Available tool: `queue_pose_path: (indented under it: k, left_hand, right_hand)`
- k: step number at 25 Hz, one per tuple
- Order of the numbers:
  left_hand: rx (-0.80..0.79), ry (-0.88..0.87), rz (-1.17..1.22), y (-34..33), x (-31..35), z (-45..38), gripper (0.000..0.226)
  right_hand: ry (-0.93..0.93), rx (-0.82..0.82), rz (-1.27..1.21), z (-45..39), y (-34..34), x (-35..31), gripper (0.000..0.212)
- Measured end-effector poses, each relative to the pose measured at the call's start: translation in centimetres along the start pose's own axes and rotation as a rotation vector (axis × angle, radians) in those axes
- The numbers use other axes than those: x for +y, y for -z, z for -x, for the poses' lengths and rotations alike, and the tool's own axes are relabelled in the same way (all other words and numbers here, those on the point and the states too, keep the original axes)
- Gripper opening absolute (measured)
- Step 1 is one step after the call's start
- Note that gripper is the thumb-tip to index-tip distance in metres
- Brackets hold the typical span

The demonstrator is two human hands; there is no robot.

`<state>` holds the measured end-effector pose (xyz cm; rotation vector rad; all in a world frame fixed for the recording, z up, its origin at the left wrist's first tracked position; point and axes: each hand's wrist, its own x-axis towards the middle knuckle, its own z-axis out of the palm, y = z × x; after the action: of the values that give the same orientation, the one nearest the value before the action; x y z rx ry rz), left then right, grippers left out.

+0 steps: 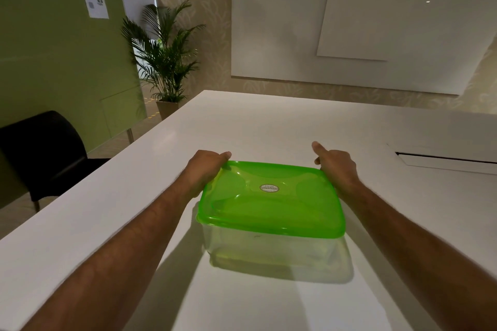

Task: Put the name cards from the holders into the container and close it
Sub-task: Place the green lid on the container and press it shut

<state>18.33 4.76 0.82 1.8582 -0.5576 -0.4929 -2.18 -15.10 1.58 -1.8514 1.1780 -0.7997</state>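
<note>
I judge I'm nearly done: green lid (271,196) sits on the container (274,250) mid-tabletop (269,121). My left hand (204,172) grips its far-left corner, right hand (336,169) presses far-right, thumb up. No holders visible; cards unclear.

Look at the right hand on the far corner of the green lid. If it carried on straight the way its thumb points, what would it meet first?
Probably nothing close: the right hand points over bare table towards the wall, though depth is unclear.
</note>
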Motion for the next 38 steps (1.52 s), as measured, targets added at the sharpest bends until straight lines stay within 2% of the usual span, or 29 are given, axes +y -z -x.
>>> queue_pose_path:
  k: [4,8,11,15,19,24,26,30,34,36,38]
  left_hand:
    - [-0.049,0.085,0.065,0.9,0.3,1.5,0.056]
    - [-0.266,0.125,-0.028,3.7,-0.2,4.6,0.063]
    - [-0.446,0.132,-0.092,6.1,-0.3,6.6,0.066]
    - [-0.535,0.121,-0.169,7.3,0.0,8.0,0.082]
    - [-0.538,0.086,-0.165,7.3,0.5,8.7,0.114]
    - [-0.528,0.082,-0.118,7.0,0.6,9.0,0.125]
    - [-0.53,0.091,-0.113,7.0,0.6,9.0,0.118]
    - [-0.494,0.099,-0.133,7.0,0.3,9.0,0.085]
    - [-0.451,0.106,-0.289,7.2,0.5,9.1,0.088]
    - [-0.357,0.042,-0.419,7.3,1.1,8.9,0.095]
    - [-0.206,-0.161,-0.501,6.5,1.9,8.5,0.101]
  right_hand:
    - [0.072,-0.097,0.161,3.4,1.9,0.9,0.068]
    - [-0.086,-0.403,-0.062,7.3,4.6,1.8,0.06]
    - [-0.156,-0.617,-0.109,9.5,6.7,1.5,0.053]
    - [-0.172,-0.739,-0.183,11.1,7.9,1.3,0.049]
    - [-0.196,-0.666,-0.341,11.5,7.4,2.1,0.054]
    - [-0.22,-0.611,-0.419,11.9,7.2,2.4,0.057]
    - [-0.227,-0.603,-0.436,12.0,7.1,2.3,0.052]
    - [-0.23,-0.601,-0.409,12.3,7.2,2.1,0.06]
    - [-0.194,-0.594,-0.173,12.6,8.2,1.4,0.076]
    - [-0.058,-0.405,0.119,11.8,8.4,0.5,0.075]
    - [0.164,-0.21,0.431,10.9,7.5,-0.5,0.089]
